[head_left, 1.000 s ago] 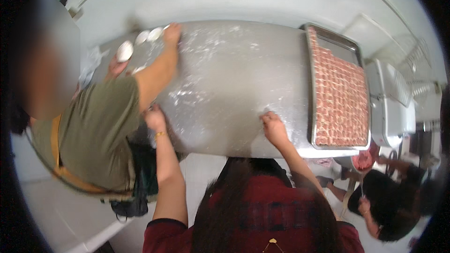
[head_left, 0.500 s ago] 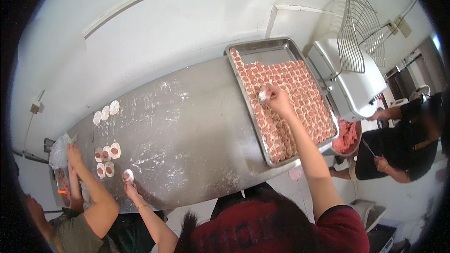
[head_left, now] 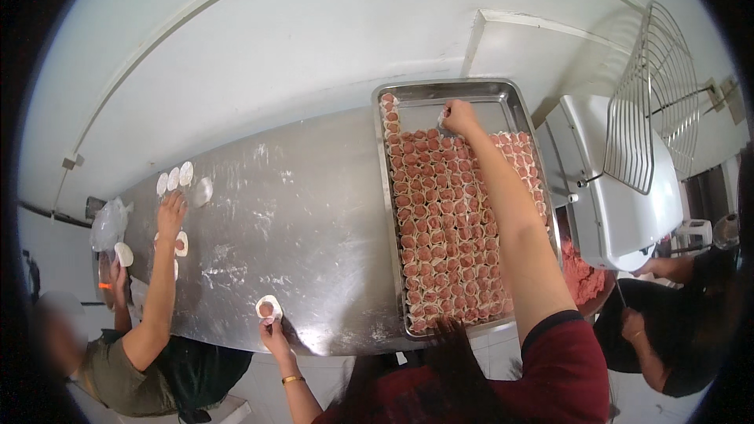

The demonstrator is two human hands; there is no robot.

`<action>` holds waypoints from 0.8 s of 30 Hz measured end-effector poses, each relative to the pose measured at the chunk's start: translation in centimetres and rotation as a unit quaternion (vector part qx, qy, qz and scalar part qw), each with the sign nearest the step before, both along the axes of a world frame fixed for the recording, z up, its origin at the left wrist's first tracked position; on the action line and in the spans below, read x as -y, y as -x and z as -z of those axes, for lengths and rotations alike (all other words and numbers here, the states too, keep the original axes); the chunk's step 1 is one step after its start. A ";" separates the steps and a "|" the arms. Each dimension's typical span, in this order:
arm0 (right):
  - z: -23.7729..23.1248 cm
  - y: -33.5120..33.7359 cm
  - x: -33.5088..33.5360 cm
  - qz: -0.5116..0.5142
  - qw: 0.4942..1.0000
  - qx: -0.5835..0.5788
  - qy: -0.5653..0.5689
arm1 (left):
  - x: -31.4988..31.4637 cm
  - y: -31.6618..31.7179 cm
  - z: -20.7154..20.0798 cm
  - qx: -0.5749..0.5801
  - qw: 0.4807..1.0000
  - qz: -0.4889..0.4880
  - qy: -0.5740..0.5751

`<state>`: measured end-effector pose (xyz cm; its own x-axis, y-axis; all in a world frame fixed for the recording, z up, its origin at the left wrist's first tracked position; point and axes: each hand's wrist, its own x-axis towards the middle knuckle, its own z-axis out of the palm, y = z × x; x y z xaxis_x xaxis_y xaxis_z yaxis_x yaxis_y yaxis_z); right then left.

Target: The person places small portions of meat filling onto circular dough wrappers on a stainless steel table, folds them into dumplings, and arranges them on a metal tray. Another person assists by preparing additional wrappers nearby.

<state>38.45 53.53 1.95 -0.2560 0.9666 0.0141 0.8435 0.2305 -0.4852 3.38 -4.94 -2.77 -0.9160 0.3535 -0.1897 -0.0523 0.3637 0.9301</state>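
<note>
We're mid-placing — right hand [head_left: 462, 118] pinches a dumpling [head_left: 442, 121] over the tray [head_left: 440, 88], left hand [head_left: 274, 335] cradles a filled wrapper [head_left: 269, 308] — next, release beside the fingertips.

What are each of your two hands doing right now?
Left hand: at the table's near edge, touching a filled dumpling wrapper; closed or not, cannot be told.
Right hand: over the tray, closed on a dumpling.
</note>
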 end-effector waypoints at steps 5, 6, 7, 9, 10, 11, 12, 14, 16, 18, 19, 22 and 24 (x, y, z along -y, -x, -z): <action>1.0 -0.2 -0.7 -0.109 0.992 0.057 0.015 | -0.9 -1.0 -1.3 0.020 1.000 -0.012 0.019; 1.0 -0.5 -0.7 -0.132 0.990 0.049 0.021 | -1.1 -1.1 -1.5 0.030 0.999 -0.019 0.023; 1.0 -0.8 -0.7 -0.156 0.987 0.041 0.029 | -1.2 -1.2 -1.7 0.034 0.999 -0.025 0.026; 0.9 -1.3 -0.6 -0.191 0.980 0.031 0.032 | -1.3 -1.4 -1.9 0.018 0.999 -0.016 0.026; 0.9 -1.4 -0.6 -0.204 0.978 0.029 0.028 | -1.3 -1.5 -1.9 0.003 1.000 -0.014 0.025; 0.8 -1.5 -0.5 -0.220 0.975 0.022 0.019 | -1.3 -1.5 -1.9 -0.011 1.000 -0.004 0.017; 0.7 -1.5 -0.4 -0.219 0.975 0.007 0.033 | -1.3 -1.6 -1.8 -0.029 1.000 0.002 0.010; 0.4 -1.5 -0.2 -0.215 0.975 -0.019 0.061 | -1.3 -1.7 -1.5 -0.052 0.999 0.005 -0.002; 0.0 -1.5 -0.1 -0.244 0.968 0.032 0.055 | -1.3 -1.8 -1.2 -0.055 0.998 -0.010 -0.005; -0.3 -1.5 0.1 -0.251 0.964 0.063 0.058 | -1.3 -1.9 -1.1 -0.055 0.998 -0.006 -0.022; -0.4 -1.5 0.2 -0.248 0.965 0.063 0.060 | -1.4 -2.0 -1.2 -0.050 0.998 -0.008 -0.030; -0.5 -1.7 0.7 -0.214 0.974 0.016 0.074 | -1.3 -2.1 -1.4 -0.032 0.999 -0.008 -0.015; -0.5 -1.7 0.9 -0.192 0.976 -0.010 0.098 | -1.2 -2.1 -1.5 -0.041 0.999 0.000 -0.011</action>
